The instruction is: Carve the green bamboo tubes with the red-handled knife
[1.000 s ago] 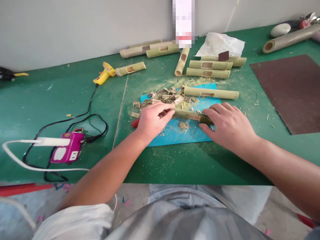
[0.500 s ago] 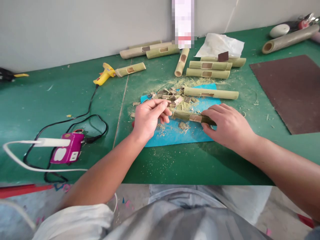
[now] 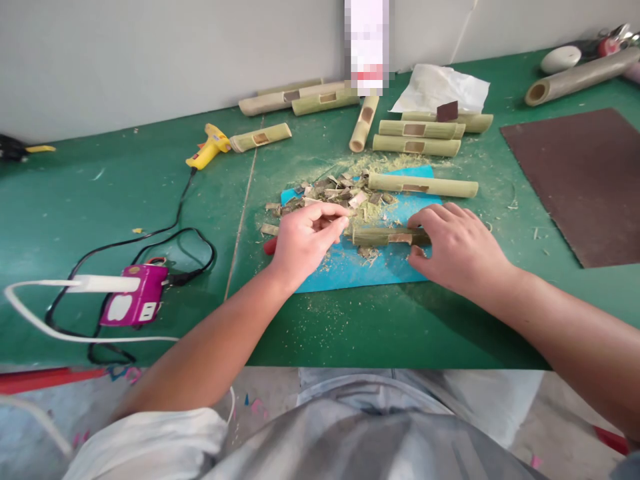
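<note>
A short green bamboo tube (image 3: 383, 236) with a brown square patch lies on a blue mat (image 3: 350, 267). My right hand (image 3: 457, 250) grips its right end, fingers curled over it. At the tube's left end my left hand (image 3: 305, 240) is pinched closed, thumb against fingertips; what it holds is too small to make out. A red handle end (image 3: 270, 246) pokes out from under that hand. A heap of bamboo chips and shavings (image 3: 340, 193) lies just behind both hands, with another bamboo tube (image 3: 423, 186) along the mat's far edge.
Several more bamboo tubes (image 3: 415, 137) lie further back on the green table (image 3: 125, 193), with a yellow glue gun (image 3: 209, 147), its black cord, a purple power strip (image 3: 133, 303), a white plastic bag (image 3: 443, 87), a brown sheet (image 3: 585, 180) and a long tube (image 3: 580, 77).
My left hand drew back from the tube, then returned to its left end in a pinch. The tube turned under my right hand, so the brown patch now faces more upward.
</note>
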`<state>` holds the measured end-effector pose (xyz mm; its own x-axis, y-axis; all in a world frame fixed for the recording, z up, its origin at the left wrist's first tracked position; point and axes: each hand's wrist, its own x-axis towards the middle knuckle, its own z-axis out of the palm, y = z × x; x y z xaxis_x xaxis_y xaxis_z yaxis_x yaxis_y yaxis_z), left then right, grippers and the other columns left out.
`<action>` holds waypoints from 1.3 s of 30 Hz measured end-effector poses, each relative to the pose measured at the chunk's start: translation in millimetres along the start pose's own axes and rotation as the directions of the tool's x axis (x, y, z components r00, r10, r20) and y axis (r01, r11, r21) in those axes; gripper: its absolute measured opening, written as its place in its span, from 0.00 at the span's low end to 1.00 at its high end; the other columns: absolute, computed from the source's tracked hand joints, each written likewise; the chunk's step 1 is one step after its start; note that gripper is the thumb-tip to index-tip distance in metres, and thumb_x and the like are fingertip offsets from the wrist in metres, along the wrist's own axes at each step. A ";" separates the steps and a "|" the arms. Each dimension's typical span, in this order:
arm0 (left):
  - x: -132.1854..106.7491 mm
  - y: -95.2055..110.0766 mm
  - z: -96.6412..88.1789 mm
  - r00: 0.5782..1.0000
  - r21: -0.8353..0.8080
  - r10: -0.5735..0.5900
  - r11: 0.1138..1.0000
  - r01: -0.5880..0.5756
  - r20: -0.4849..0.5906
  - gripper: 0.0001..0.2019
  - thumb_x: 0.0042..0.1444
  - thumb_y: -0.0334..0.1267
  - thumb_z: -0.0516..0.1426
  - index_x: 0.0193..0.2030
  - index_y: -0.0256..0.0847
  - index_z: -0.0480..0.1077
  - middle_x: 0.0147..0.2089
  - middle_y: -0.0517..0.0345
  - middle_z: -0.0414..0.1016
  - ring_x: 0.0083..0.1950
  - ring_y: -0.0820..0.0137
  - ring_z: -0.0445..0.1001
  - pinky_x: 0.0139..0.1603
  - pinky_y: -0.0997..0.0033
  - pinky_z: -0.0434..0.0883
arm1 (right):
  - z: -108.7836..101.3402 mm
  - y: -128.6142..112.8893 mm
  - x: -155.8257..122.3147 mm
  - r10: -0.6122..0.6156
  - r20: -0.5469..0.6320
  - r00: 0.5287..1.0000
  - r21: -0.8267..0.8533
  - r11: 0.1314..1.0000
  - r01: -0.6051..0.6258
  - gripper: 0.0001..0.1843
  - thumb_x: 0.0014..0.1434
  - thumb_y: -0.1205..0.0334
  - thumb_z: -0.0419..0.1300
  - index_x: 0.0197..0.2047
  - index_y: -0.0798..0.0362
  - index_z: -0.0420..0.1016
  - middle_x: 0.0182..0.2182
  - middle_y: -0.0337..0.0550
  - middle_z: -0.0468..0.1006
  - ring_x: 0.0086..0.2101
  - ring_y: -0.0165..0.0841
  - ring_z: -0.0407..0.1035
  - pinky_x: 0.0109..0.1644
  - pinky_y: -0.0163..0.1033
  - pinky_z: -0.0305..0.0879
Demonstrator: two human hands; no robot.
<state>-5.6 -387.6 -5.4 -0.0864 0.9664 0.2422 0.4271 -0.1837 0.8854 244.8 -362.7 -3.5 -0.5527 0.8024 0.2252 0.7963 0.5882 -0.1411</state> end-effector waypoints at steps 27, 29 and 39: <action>-2.5 -4.6 2.5 0.990 0.133 0.088 0.986 -0.103 0.112 0.21 0.57 0.30 0.60 0.58 0.40 0.75 0.29 0.63 0.74 0.24 0.80 0.65 0.28 0.80 0.69 | 4.5 -2.9 1.2 -0.119 0.016 0.993 0.070 0.991 0.117 0.15 0.62 0.59 0.59 0.47 0.57 0.80 0.40 0.52 0.79 0.40 0.41 0.68 0.46 0.44 0.65; -2.8 -5.1 2.8 0.990 0.142 0.068 0.986 -0.085 0.127 0.20 0.57 0.31 0.60 0.57 0.39 0.76 0.28 0.63 0.73 0.24 0.80 0.65 0.27 0.80 0.68 | 4.5 -4.7 1.0 -0.113 0.017 0.993 0.058 0.992 0.112 0.14 0.62 0.60 0.59 0.46 0.57 0.80 0.40 0.51 0.79 0.40 0.41 0.68 0.45 0.44 0.65; -4.0 1.6 4.0 0.992 0.122 0.055 0.990 -0.068 0.111 0.17 0.59 0.32 0.59 0.55 0.38 0.76 0.29 0.61 0.77 0.24 0.78 0.69 0.28 0.77 0.70 | 5.0 -8.1 1.1 -0.090 -0.005 0.996 0.038 0.995 0.090 0.15 0.62 0.57 0.59 0.47 0.57 0.80 0.41 0.52 0.79 0.40 0.41 0.67 0.44 0.45 0.65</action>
<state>-0.9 -391.0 -6.5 0.0377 0.9689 0.2446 0.5382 -0.2259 0.8120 236.6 -366.0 -6.9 -0.6207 0.7459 0.2416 0.7335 0.6613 -0.1570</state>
